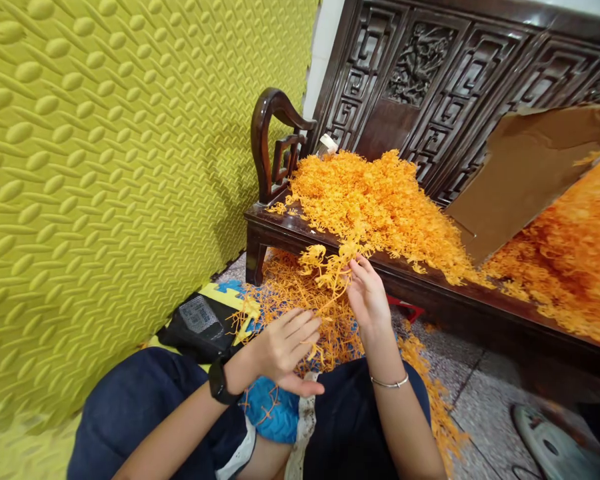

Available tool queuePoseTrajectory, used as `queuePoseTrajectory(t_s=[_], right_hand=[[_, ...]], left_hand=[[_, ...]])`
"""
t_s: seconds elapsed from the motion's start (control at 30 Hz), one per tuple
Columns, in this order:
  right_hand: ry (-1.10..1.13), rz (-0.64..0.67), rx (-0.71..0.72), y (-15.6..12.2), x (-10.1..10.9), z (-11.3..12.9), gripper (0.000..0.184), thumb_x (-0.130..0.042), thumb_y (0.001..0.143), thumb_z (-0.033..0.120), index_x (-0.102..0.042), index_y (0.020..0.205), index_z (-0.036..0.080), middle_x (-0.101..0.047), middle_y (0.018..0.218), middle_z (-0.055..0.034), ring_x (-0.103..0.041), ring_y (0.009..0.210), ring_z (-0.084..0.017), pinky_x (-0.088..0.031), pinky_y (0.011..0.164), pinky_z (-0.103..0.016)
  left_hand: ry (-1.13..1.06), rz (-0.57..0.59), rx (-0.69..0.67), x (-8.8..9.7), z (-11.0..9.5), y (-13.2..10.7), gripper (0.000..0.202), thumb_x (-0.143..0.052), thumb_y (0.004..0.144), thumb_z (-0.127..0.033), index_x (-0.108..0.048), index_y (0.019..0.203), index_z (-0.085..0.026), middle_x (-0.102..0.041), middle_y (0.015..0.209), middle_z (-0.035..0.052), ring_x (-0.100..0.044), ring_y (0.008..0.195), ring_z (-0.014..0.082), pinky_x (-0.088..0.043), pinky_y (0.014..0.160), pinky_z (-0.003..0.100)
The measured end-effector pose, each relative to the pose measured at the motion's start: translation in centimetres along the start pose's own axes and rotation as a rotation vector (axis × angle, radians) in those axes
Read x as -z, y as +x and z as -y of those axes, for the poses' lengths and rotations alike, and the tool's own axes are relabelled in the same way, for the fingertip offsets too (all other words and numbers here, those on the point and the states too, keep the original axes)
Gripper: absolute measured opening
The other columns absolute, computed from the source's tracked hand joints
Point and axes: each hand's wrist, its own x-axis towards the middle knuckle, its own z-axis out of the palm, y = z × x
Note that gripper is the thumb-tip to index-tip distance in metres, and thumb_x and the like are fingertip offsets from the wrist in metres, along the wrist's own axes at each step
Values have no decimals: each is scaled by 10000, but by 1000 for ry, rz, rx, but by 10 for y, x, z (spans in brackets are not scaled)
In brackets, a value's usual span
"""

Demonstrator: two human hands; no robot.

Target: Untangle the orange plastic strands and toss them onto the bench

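Note:
My right hand point(367, 293), with a silver bangle on the wrist, pinches a branching orange plastic sprig point(333, 270) with small flower-like pieces at its ends. Its thin stem slants down toward my left hand point(287, 350). That hand wears a black watch point(220, 381); its fingers are stretched out and the thumb stands apart. Whether the left fingertips touch the stem, I cannot tell. Behind the sprig, a heap of orange flower-like pieces point(375, 193) lies on a dark wooden bench point(300, 230). Below my hands are many loose orange stems point(290, 287).
A sheet of brown cardboard point(520, 173) stands on the bench beside another orange heap point(575, 247). Yellow padded wall point(130, 167) rises on the left. A black bag point(195, 323) lies near my knee. A grey slipper point(550, 443) rests on the tiled floor.

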Motion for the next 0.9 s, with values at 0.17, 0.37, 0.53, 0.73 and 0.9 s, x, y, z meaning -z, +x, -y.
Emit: queuePoseTrajectory(t_s=[0.17, 0.37, 0.53, 0.73, 0.9], right_hand=[[98, 8, 41, -4, -3, 4, 293, -778, 568, 123, -573, 768, 185, -610, 744, 55, -573, 666, -46, -477, 646, -152], [126, -21, 96, -3, 2, 10, 257, -768, 605, 137, -584, 780, 180, -610, 741, 47, -567, 663, -50, -482, 666, -161], [106, 2, 1, -14, -7, 2, 259, -771, 630, 172, -597, 821, 180, -607, 764, 47, -568, 675, -45, -480, 675, -148], [6, 68, -192, -25, -16, -15, 342, -825, 562, 203, -595, 814, 188, -626, 769, 34, -588, 670, -66, -499, 674, -177], [-199, 191, -301, -26, -15, -21, 414, -825, 558, 224, -576, 888, 193, -636, 753, 30, -629, 702, -102, -520, 739, -246]], left_hand=[[89, -1, 98, 18, 16, -3, 718, -354, 840, -663, -640, 1046, -38, -710, 996, 218, -627, 1050, 329, -497, 899, 458], [-22, 5, 505, 50, 36, 5, 483, -321, 947, -459, -678, 953, -134, -715, 982, 150, -658, 923, 238, -512, 814, 383], [-298, 322, 802, 43, 35, 10, 560, -392, 870, -612, -656, 1081, -166, -688, 1115, 130, -611, 1058, 265, -465, 928, 439], [-657, 178, 949, 29, 35, 2, 764, -503, 801, -637, -389, 1405, -184, -472, 1410, 177, -450, 1289, 311, -345, 1064, 502], [-849, -182, 1129, 29, 35, 9, 644, -555, 842, -517, -393, 1379, -200, -513, 1377, 164, -538, 1211, 269, -378, 1049, 467]])
